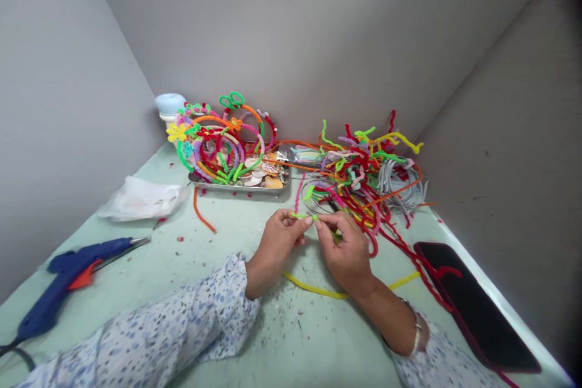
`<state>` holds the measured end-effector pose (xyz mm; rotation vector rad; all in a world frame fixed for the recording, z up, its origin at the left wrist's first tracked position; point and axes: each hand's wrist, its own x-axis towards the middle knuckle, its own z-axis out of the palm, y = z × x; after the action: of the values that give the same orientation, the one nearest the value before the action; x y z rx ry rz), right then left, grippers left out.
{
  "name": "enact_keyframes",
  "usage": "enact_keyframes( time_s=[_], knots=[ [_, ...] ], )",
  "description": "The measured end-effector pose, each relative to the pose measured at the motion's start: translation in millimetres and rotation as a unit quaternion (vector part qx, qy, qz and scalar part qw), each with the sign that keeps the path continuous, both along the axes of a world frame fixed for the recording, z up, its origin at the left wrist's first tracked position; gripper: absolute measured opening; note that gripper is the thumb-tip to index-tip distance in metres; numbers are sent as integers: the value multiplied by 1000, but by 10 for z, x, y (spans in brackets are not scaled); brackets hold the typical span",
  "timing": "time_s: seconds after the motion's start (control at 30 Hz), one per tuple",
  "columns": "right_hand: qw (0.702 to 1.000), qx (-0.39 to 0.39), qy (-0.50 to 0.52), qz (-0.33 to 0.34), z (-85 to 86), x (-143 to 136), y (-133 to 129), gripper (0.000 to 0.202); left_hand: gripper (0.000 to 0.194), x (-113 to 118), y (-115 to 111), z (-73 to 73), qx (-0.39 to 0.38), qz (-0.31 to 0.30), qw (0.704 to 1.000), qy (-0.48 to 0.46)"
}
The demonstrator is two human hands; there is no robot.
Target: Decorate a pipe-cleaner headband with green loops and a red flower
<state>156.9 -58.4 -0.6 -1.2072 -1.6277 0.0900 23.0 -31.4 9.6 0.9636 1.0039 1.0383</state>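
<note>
Both hands meet above the middle of the table, pinching a short lime-green pipe cleaner (299, 215). My left hand (282, 242) is closed, thumb and forefinger on the piece near its middle. Close beside it, my right hand (344, 247) is closed too, its fingertips on the other end of the same piece; part of that end is hidden by the fingers. A yellow pipe cleaner (313, 289) lies on the table under both wrists, curving toward the right. Just beyond the hands, a pink pipe cleaner (299, 193) lies on the tabletop.
Behind, a metal tray (240, 190) carries decorated headbands (248, 127) and shell-like pieces. A tangled pipe-cleaner heap (359, 160) and silver headband hoops (400, 185) stand at back right. A blue glue gun (82, 270), a plastic bag (143, 199) and a phone (477, 309) flank the hands.
</note>
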Motion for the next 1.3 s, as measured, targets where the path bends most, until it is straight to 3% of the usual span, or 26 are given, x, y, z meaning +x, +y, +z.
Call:
enact_keyframes(
  time_s=[0.2, 0.57, 1.3],
  knots=[
    [999, 20, -32, -3, -20, 3, 22, 9, 38, -13, -17, 28, 38, 39, 997, 59],
    [992, 26, -125, -17, -22, -13, 44, 8, 28, -25, -47, 61, 45, 46, 992, 109],
    [983, -8, -184, 7, 3, -10, 39, 15, 15, -42, -46, 57, 52, 40, 992, 109]
  ],
)
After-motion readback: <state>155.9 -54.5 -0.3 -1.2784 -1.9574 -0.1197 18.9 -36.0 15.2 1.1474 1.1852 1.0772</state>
